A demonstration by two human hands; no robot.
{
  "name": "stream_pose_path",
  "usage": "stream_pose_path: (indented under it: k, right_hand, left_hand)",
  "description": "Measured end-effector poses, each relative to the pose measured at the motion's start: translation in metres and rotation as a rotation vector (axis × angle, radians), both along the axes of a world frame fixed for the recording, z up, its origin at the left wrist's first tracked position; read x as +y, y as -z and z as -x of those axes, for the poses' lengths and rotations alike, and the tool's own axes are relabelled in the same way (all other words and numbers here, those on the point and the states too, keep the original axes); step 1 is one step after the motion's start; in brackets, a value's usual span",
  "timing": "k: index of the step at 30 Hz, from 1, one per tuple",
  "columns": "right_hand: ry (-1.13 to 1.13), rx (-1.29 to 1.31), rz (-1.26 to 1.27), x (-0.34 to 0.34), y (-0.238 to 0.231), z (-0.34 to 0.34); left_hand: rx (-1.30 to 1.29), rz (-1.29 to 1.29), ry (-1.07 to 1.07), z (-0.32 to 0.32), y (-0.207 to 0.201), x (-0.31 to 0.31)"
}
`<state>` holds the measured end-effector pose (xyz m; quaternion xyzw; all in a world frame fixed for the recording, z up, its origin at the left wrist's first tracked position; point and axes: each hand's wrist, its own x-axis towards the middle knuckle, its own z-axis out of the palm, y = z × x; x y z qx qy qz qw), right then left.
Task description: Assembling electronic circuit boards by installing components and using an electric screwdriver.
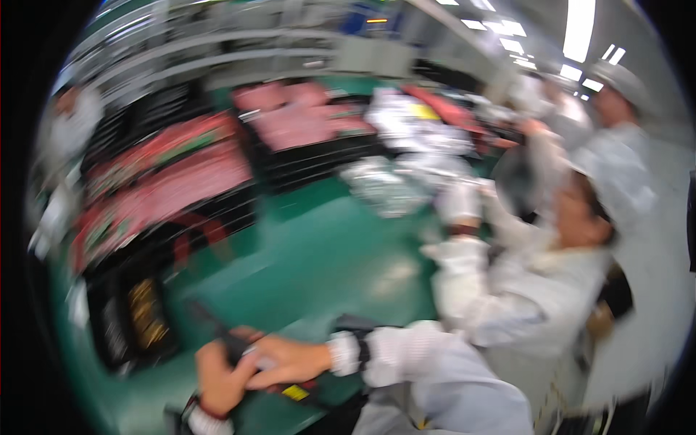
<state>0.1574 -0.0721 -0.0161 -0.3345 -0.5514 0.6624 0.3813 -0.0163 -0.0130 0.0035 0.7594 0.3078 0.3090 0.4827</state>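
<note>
Low on the green table, my left hand [221, 378] and my right hand [290, 360] meet. A dark elongated tool [235, 344] sticks out of my closed left hand, its narrow end pointing up and to the left; motion smears its exact kind. My right hand comes in from the right with its fingers bent against the left thumb. Something small and greyish shows at those fingers, too blurred to name. Just under the hands lies a dark thing with red and a yellow label [296, 392]. Left of them stands a black two-part bin [116, 337] with brass-coloured small parts [147, 313].
Black trays [217, 210] hold pink bags and green boards along the left; another tray stack [312, 156] stands behind. Silvery bags [388, 185] lie at the table's far right. A co-worker in white [522, 283] sits close on my right, arms over the table [304, 246]. Others stand farther off.
</note>
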Motion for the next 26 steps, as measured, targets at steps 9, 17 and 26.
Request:
stream_pose_path:
  k: [9, 17, 26]
  right_hand:
    - [0.072, -0.118, 0.145, -0.022, -0.013, -0.026]
    - [0.085, -0.088, 0.159, -0.019, -0.008, -0.021]
    - [0.104, -0.087, 0.133, -0.019, -0.006, -0.017]
  left_hand:
    - [0.054, 0.047, 0.094, -0.016, -0.003, -0.008]
    - [-0.028, 0.021, 0.084, -0.008, -0.002, -0.009]
    - [-0.026, -0.002, 0.118, -0.005, 0.004, -0.004]
